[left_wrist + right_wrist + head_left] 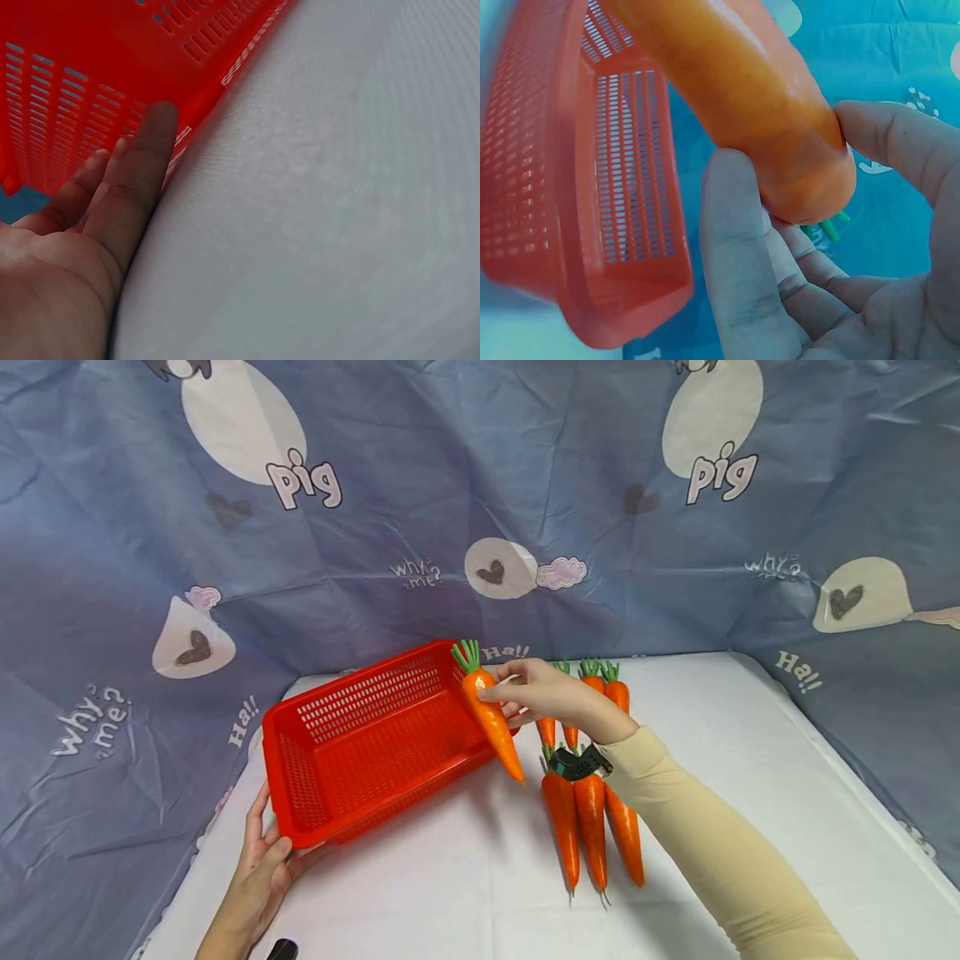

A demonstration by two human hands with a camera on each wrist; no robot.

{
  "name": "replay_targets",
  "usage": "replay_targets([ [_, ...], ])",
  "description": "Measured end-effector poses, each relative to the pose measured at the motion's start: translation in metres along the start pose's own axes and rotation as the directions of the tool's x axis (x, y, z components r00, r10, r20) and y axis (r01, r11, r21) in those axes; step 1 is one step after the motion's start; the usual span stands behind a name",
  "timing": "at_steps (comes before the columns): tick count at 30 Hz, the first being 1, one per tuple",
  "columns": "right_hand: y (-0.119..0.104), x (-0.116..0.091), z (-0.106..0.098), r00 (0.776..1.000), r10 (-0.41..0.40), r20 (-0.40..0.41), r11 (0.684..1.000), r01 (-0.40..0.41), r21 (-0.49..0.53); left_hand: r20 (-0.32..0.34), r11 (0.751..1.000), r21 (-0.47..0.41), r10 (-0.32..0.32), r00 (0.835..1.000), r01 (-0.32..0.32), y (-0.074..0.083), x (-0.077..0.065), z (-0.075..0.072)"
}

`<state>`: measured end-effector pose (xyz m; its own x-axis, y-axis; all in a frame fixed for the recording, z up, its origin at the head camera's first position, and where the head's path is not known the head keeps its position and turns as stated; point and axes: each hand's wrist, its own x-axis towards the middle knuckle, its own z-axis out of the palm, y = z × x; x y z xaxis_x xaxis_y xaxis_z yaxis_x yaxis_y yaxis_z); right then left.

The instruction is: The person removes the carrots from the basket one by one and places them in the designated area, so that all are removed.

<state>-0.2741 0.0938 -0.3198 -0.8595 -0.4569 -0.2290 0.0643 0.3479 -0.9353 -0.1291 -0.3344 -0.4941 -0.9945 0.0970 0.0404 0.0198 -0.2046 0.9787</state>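
In the head view, my right hand [536, 689] pinches an orange carrot [491, 718] near its green-topped end, thumb on one side and fingers on the other. The carrot hangs slanted over the right end of a red plastic basket [300, 842], tip pointing down toward me. The right wrist view shows the thick end of the carrot [780, 127] between the thumb and fingers, beside the basket's slotted wall [634, 172]. At the basket's near left corner, my left hand [258, 872] grips the rim, its fingers [135, 180] against the outer wall. No carrot shows inside the basket.
Right of the basket, several carrots [590, 827] lie in two rows on the white table [450, 893], partly hidden behind my right hand and wrist strap. A blue printed cloth [420, 510] hangs behind the table. A small black object [283, 949] shows at the bottom edge.
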Motion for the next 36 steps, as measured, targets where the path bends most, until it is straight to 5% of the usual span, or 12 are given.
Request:
replay_targets([
  [36, 0.072, -0.066, -0.058, 0.994, 0.049, -0.102, 0.998, -0.045, 0.041, -0.014, 0.999, 0.048, -0.013, 1.0, 0.013, 0.012, -0.009, 0.005],
])
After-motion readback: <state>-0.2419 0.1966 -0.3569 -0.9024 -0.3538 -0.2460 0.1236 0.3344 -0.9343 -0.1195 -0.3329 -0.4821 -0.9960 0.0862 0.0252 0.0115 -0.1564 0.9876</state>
